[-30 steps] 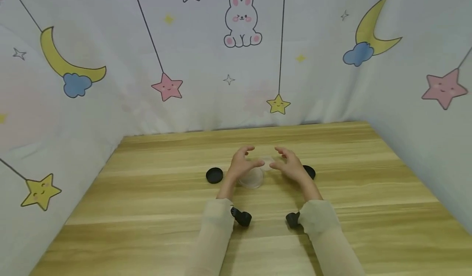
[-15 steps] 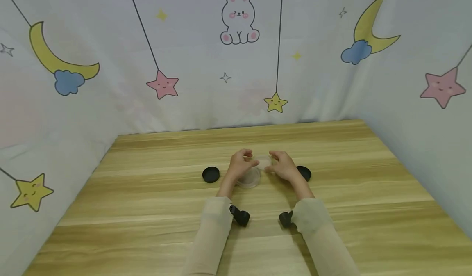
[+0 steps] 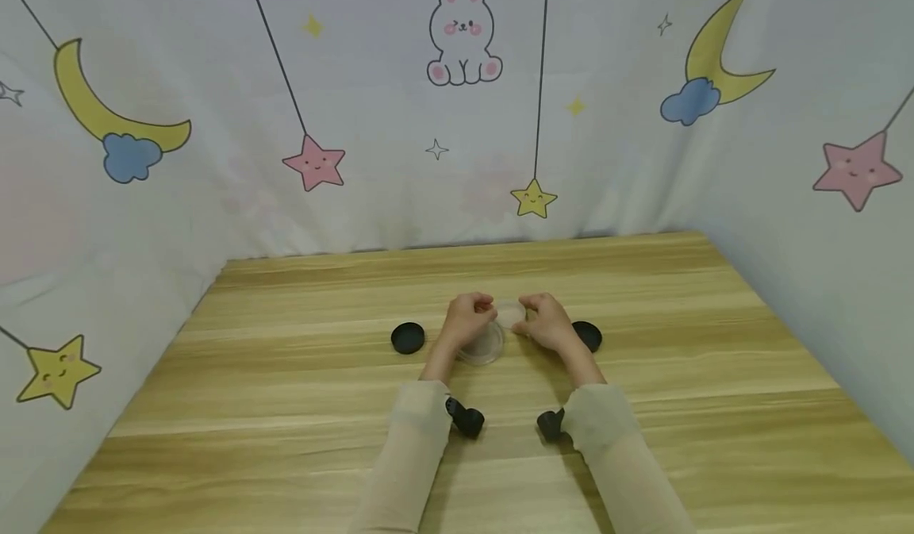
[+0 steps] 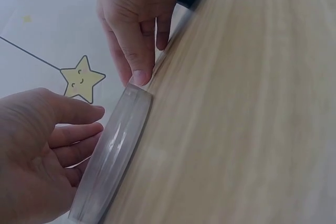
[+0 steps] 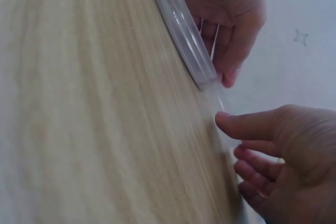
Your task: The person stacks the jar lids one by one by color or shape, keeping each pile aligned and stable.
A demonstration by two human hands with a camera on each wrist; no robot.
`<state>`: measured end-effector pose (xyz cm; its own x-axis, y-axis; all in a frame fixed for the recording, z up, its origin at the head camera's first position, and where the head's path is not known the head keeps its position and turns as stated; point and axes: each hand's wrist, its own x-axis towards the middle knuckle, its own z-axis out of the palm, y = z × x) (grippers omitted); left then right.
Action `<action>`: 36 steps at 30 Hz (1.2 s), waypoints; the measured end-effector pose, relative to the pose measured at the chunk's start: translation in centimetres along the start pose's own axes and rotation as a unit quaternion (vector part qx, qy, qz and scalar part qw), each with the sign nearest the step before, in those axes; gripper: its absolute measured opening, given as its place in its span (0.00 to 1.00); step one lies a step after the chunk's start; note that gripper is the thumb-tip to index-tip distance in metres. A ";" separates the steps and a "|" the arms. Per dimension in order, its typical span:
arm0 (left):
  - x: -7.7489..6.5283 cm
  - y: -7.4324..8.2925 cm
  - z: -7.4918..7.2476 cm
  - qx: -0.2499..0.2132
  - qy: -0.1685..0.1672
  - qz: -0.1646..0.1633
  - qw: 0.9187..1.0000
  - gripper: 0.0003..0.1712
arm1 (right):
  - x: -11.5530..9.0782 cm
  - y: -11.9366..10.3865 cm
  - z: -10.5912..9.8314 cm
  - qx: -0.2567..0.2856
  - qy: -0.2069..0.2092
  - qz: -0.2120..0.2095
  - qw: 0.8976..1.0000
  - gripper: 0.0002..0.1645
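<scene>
My left hand [image 3: 466, 321] bends over a shallow clear round dish [image 3: 482, 347] on the wooden table. In the left wrist view its thumb stands apart from its loosely bent fingers, and nothing is seen between them. A smaller, thin clear disc [image 3: 509, 317] lies just past the dish, between my two hands. My right hand [image 3: 547, 325] holds that disc by its right edge, thumb on the near side and fingers bent round the far side. From the right wrist camera, the low clear dish [image 5: 185, 30] appears edge-on beside the left hand. The left forearm and hand partly cover the dish.
One round black lid-like piece [image 3: 408, 338] lies left of the left hand. Another black round piece [image 3: 587, 336] lies beside the right wrist, partly covered by it. Printed fabric [image 3: 400, 121] hangs behind and beside the table [image 3: 314, 407].
The left thumb and fingers have drawn closer together. My right hand has come inward, left, and its thumb and fingers have closed in on the clear disc. The dish and black pieces stay put.
</scene>
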<state>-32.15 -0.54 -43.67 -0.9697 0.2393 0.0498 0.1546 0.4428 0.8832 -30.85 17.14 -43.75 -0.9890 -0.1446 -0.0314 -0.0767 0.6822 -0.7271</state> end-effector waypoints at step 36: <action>-1.1 1.7 -3.7 -0.077 -0.022 0.044 0.996 0.28 | -0.9 -2.4 -1.7 0.193 -0.008 -0.034 0.981 0.33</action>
<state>-31.48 -3.29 -40.54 -0.9439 0.3100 0.1138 0.2055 0.2815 0.9373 -29.97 16.79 -40.82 -0.9808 -0.1941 0.0174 -0.0856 0.3492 -0.9331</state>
